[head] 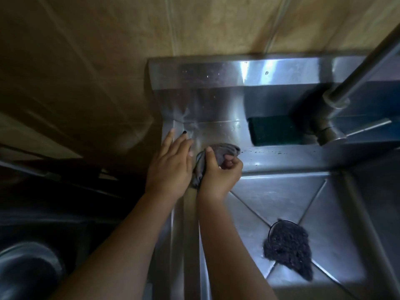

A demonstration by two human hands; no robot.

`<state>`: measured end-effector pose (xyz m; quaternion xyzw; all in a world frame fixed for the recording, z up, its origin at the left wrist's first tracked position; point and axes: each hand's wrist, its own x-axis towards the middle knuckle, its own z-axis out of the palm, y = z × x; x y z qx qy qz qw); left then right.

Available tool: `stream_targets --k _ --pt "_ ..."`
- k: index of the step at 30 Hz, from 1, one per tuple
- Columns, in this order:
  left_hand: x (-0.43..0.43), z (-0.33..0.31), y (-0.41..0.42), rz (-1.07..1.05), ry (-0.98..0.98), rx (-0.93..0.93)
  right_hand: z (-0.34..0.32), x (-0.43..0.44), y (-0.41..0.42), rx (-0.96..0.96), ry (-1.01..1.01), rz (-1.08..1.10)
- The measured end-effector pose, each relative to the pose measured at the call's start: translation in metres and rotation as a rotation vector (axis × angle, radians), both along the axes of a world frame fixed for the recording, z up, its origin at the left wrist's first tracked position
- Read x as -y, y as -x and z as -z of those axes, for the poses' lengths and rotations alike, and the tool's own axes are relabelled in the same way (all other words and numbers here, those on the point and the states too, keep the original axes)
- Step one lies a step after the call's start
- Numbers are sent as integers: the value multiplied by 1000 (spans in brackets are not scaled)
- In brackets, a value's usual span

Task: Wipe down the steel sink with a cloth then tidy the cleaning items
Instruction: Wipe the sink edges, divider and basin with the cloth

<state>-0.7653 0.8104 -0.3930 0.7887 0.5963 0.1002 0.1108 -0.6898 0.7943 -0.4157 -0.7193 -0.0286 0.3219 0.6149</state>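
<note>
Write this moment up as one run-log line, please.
right hand: grips cloth on sink ledge | left hand: flat on ledge | scourer: at drain | sponge: by tap

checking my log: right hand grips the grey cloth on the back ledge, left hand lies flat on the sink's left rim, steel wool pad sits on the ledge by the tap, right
Not quite. The head view shows the steel wool pad down in the sink basin, over the drain; the green sponge is what sits by the tap. Rest holds.
</note>
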Motion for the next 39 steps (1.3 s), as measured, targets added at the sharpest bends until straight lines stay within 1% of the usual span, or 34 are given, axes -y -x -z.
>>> stream_targets --k 9,12,17,23,26,28,30,35,39 --pt "0 -5 -1 -30 63 -30 10 3 0 155 -34 -97" --pt "-1 -5 -1 -28 72 -7 18 5 -2 168 -71 -121" --pt "-1 -1 0 -49 64 6 43 6 -2 194 -69 -125" --pt "-2 0 -1 -39 43 -19 94 7 -8 190 -7 -125" --pt "-4 0 -1 -20 30 -5 119 6 -14 141 83 -155" --pt "-3 0 0 -16 29 0 130 7 -18 141 146 -184" --pt "-3 0 0 -11 29 -2 135 8 -23 147 165 -198" --pt "-3 1 1 -20 27 1 134 9 -30 131 127 -187" --pt "-3 1 1 -14 25 2 119 15 -31 31 27 -165"
